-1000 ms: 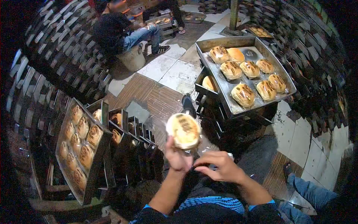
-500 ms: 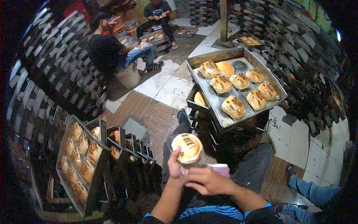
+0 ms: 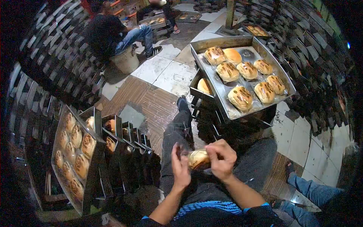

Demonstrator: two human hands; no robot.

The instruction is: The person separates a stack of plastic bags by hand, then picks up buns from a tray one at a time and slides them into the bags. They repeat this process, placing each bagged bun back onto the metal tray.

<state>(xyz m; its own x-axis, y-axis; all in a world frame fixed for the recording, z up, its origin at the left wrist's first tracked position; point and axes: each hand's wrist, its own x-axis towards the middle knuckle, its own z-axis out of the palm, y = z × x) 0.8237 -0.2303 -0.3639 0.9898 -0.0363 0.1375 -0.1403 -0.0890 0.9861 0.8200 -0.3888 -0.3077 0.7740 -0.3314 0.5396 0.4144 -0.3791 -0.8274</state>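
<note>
A round bun (image 3: pixel 199 159) with dark marks, in clear plastic film, is held between both hands above my lap. My left hand (image 3: pixel 180 166) is at the bun's left side, its fingers blurred by motion. My right hand (image 3: pixel 222 159) pinches the wrap at the bun's right side, thumb and fingers pressed together. Beyond my hands, to the right, a metal tray (image 3: pixel 261 108) bears several wrapped buns and one plain-topped bun (image 3: pixel 232 56). At the left, a tilted tray (image 3: pixel 56 166) holds several wrapped buns with brown tops.
Stacked trays (image 3: pixel 130 142) stand left of my legs. A seated person (image 3: pixel 104 32) in dark clothes is at the upper left, with another person partly visible behind. A person's legs (image 3: pixel 314 189) in jeans extend at the lower right. A pillar (image 3: pixel 230 15) rises at the back.
The bun has moved down and turned onto its side. My right hand has risen from below it to its right side. The pink-edged packet is no longer visible. The view has shifted slightly.
</note>
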